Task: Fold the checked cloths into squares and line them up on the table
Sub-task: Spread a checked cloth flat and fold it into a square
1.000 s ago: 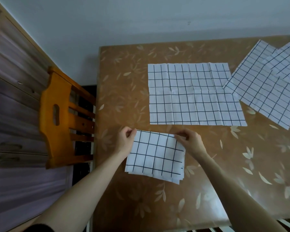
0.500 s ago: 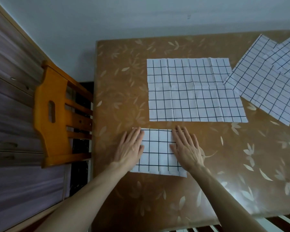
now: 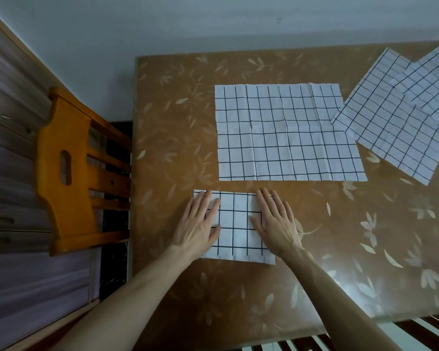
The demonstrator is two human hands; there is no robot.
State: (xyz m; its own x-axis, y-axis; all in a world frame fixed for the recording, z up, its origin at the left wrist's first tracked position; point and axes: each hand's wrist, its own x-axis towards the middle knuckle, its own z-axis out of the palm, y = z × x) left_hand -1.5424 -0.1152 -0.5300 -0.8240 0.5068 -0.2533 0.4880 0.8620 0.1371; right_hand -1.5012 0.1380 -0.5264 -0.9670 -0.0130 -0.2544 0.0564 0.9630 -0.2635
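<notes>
A white cloth with a black grid, folded into a small square (image 3: 235,228), lies flat near the table's front edge. Behind it, apart, a larger creased white checked cloth (image 3: 287,133) lies spread open. At the far right, 2 more unfolded checked cloths (image 3: 390,138) (image 3: 433,82) lie angled and overlapping

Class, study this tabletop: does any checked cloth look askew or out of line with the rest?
Yes. The two unfolded checked cloths at the far right lie rotated and overlapping, one corner over the flat unfolded checked cloth in the middle, which lies square to the brown leaf-patterned table. The folded checked cloth under both hands sits straight.
</notes>
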